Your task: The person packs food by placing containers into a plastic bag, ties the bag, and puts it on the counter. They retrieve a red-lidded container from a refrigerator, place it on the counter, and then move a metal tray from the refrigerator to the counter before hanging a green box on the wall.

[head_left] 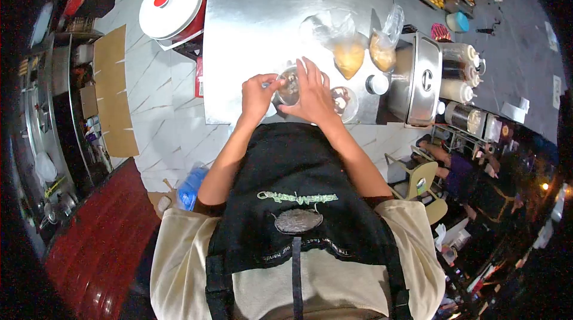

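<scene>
Near the front edge of the steel table, a clear round container (pixel 289 88) with dark contents sits between my two hands. My left hand (pixel 258 98) pinches its left rim with thumb and fingers. My right hand (pixel 314 94) spans its right side, thumb near the front and fingers reaching over the far rim, covering part of it. Just right of that hand is a second clear container (pixel 352 107) holding something dark and white. A clear rounded edge shows below my left hand, too hidden to name.
Plastic bags of yellow-brown food (pixel 349 57) and a small white-lidded jar (pixel 377 84) are on the steel table (pixel 256 16). To the right stand a lidded steel pan (pixel 425 81) and several squeeze bottles (pixel 459 72). A white-lidded red pot (pixel 173 7) is at left. Someone sits beyond a yellow chair (pixel 421 180).
</scene>
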Available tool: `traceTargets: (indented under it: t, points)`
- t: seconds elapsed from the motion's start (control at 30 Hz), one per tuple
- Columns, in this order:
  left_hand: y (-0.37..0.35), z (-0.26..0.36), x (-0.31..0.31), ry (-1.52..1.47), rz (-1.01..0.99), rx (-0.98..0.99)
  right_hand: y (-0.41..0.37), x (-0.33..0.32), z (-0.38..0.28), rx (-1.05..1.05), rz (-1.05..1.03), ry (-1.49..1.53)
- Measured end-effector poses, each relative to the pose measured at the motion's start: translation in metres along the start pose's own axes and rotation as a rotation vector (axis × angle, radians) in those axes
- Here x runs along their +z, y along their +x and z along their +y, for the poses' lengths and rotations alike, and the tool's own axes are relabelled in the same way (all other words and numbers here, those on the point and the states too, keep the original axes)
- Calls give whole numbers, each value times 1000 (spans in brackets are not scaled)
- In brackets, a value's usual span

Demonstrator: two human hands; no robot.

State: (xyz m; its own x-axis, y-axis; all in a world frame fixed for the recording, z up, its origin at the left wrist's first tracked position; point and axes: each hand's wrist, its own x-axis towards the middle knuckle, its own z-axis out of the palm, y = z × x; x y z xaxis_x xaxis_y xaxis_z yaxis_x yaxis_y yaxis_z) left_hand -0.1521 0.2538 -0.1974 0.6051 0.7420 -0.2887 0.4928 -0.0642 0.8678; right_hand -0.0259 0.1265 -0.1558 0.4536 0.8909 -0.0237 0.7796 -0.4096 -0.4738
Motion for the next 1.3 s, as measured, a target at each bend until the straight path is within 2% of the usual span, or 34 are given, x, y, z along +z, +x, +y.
traceTargets:
  t: [0.13, 0.23, 0.33, 0.43, 0.53, 0.57, 0.63, 0.77, 0.87, 0.97, 1.03, 1.17, 1.3]
  points:
    - [6, 10, -5, 14, -63, -121, 8, 12, 0, -149, 41, -190]
    - [10, 8, -6, -63, -73, -157, 10, 21, 2, -82, 49, -156]
    - [10, -3, -5, -58, -91, -133, 12, 18, 2, 3, -84, -90]
    - [13, -12, -6, -170, -142, -139, 14, 15, 4, 22, -126, -13]
    - [12, -1, -10, -40, -128, -186, 14, 18, 1, 54, -105, 24]
    - [10, 8, -12, -34, -121, -221, 11, 18, -3, 42, -89, -79]
    - [8, 10, -13, 4, -88, -142, 15, 15, -11, 7, -45, -286]
    - [4, 5, -5, -17, 28, 117, 19, 24, -8, -38, 38, -204]
    - [0, 5, -2, 110, -20, 219, 23, 33, 1, 1, 30, -83]
    - [1, 11, 0, 224, -23, 276, 36, 32, -2, 25, 40, -35]
    - [0, 14, -4, 327, -97, 283, 36, 26, -4, -3, 51, 28]
    - [5, 31, -10, 524, -242, 217, 34, 28, -1, -148, 120, -112]
    - [11, 14, -11, 408, -213, 416, 41, 33, 4, -138, 45, -92]
